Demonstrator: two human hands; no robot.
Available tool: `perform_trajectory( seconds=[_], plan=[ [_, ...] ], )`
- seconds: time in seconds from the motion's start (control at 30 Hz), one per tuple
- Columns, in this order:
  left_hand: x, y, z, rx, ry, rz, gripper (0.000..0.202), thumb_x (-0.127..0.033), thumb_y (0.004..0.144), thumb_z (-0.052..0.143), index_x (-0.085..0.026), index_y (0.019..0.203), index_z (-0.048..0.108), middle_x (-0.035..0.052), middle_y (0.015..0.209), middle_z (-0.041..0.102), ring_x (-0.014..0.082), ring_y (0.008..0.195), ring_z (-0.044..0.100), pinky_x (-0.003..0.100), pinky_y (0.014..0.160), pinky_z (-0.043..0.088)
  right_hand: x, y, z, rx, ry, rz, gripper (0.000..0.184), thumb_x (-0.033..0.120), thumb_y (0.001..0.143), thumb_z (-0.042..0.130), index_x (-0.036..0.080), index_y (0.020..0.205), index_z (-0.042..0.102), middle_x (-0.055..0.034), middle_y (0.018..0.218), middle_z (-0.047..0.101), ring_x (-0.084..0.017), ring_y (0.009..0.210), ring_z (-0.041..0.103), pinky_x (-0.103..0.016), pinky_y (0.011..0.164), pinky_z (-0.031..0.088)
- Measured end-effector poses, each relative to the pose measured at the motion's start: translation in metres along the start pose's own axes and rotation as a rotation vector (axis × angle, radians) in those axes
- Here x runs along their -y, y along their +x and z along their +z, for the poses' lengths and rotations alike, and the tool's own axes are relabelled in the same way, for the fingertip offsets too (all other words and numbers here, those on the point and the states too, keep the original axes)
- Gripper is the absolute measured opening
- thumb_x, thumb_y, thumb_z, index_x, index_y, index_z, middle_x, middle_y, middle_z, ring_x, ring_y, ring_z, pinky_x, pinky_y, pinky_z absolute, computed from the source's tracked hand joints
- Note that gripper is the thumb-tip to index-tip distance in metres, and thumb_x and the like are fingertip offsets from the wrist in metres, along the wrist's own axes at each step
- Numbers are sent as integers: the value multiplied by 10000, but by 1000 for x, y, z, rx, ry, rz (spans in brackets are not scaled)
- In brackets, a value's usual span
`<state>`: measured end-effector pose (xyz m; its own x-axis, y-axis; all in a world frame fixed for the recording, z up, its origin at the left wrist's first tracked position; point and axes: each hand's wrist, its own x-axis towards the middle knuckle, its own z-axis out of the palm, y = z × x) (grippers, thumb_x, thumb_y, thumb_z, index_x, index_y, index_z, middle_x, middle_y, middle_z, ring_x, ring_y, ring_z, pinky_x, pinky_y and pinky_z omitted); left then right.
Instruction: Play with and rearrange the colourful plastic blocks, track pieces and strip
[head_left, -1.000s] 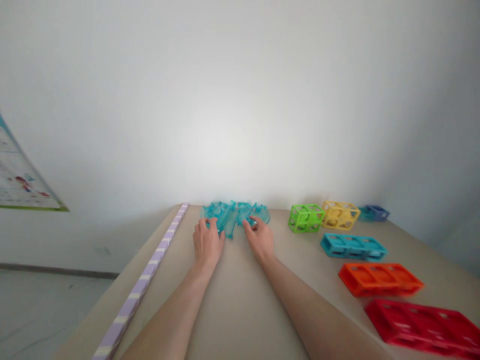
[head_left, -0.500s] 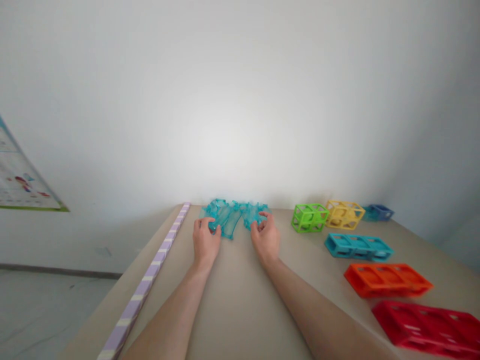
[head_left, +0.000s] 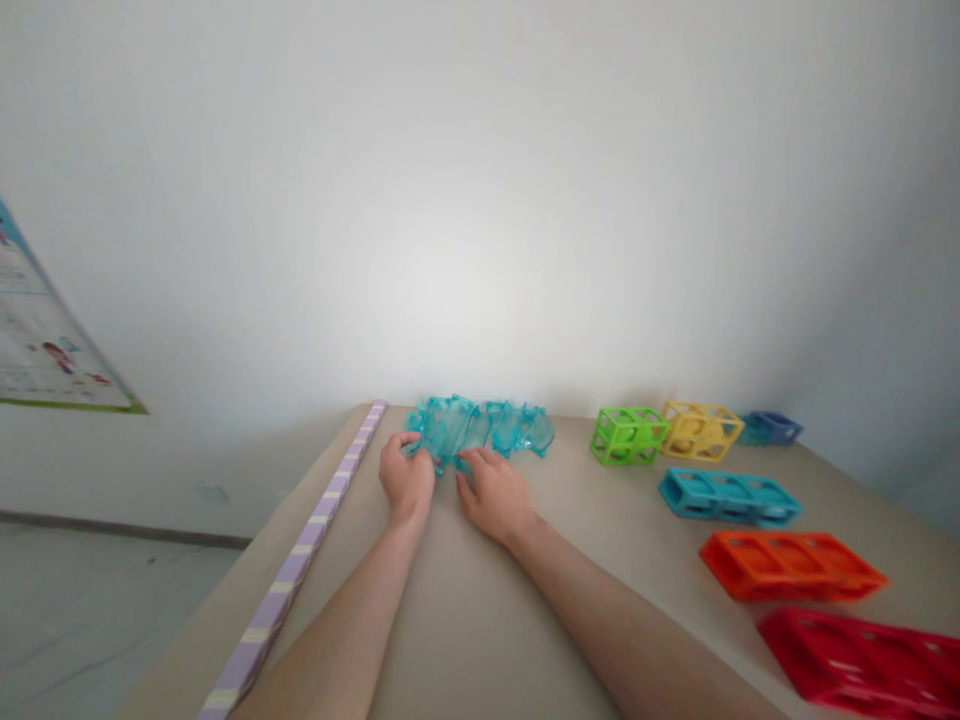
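A heap of clear teal plastic track pieces (head_left: 491, 428) lies at the far edge of the tan table (head_left: 465, 610), against the white wall. My left hand (head_left: 406, 478) rests at the heap's left end, its fingers curled onto a teal piece. My right hand (head_left: 493, 490) is close beside it, with its fingers closed on a teal piece at the heap's near edge. Both forearms stretch out over the table.
Open-frame blocks stand in a row on the right: green (head_left: 629, 436), yellow (head_left: 700, 431), dark blue (head_left: 772, 428), teal (head_left: 729, 496), orange (head_left: 790, 566), red (head_left: 862, 665). A purple striped strip (head_left: 300, 550) runs along the table's left edge. A poster (head_left: 41, 345) hangs on the left wall.
My right hand has moved left from the heap's right end to just beside my left hand. The teal pieces have shifted and spread slightly to the right.
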<state>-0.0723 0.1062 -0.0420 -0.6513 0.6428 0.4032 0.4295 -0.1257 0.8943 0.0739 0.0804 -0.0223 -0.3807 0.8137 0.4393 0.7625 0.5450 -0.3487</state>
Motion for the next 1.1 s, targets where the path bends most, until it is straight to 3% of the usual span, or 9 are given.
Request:
perform_trajectory(
  seconds=[0.13,0.23,0.33,0.4,0.5,0.63,0.7,0.9,1.1],
  plan=[
    [4,1,1,-8,-87,-74,294,-74,613,490,-184,844,636,58,924,686,244,928,647,376,846,496,-3,1,-4,-49,-49,161,254,245,892,483,157,1066,646,-154,1064,689,-286,962,647,-364,800,472],
    [-2,-5,1,70,-140,-50,339,-78,623,488,-189,912,626,32,868,688,197,752,667,313,706,528,-3,1,-3,-111,53,210,335,336,965,376,155,1066,640,-146,1005,713,-269,907,671,-358,780,471],
    [-9,-14,1,224,-146,30,360,-73,641,500,-199,953,629,-2,762,676,147,543,616,270,579,516,-3,2,4,-185,502,263,343,424,957,400,177,1087,600,-85,884,735,-212,791,683,-309,709,487],
    [-13,-19,1,312,-115,92,342,-61,642,523,-205,928,646,-4,763,679,133,518,601,264,577,515,-4,4,12,-234,827,330,329,461,886,523,182,1055,565,-49,792,727,-190,699,669,-280,623,490],
    [-14,-20,1,374,-37,158,326,-52,657,557,-207,924,660,20,860,699,143,582,625,289,650,530,-8,7,21,-294,1037,409,355,488,778,643,191,927,520,-30,713,702,-175,610,635,-262,536,469],
    [-13,-15,1,354,99,225,303,-73,715,592,-202,978,667,85,1044,677,231,945,650,373,890,491,-13,9,21,-327,1124,450,403,533,749,635,201,904,467,-45,724,706,-164,540,610,-264,494,444],
    [-13,-14,-1,334,159,238,308,-89,731,611,-198,1014,668,113,1087,647,263,1034,622,399,934,465,-15,9,19,-332,1178,460,428,529,733,644,201,941,462,-36,712,702,-155,516,598,-271,504,452],
    [-19,-15,-13,290,614,209,397,-217,781,643,-139,1168,600,196,1136,564,303,876,659,408,755,515,-13,6,14,-291,1316,493,448,527,743,592,191,1023,499,27,636,601,-96,401,438,-230,398,352],
    [-15,-11,-18,291,671,173,176,-304,770,646,-145,838,673,212,1003,613,348,793,662,443,680,503,-4,4,9,-218,1348,492,450,500,726,652,187,1031,543,78,600,480,-68,404,363,-194,371,258]
  ],
)
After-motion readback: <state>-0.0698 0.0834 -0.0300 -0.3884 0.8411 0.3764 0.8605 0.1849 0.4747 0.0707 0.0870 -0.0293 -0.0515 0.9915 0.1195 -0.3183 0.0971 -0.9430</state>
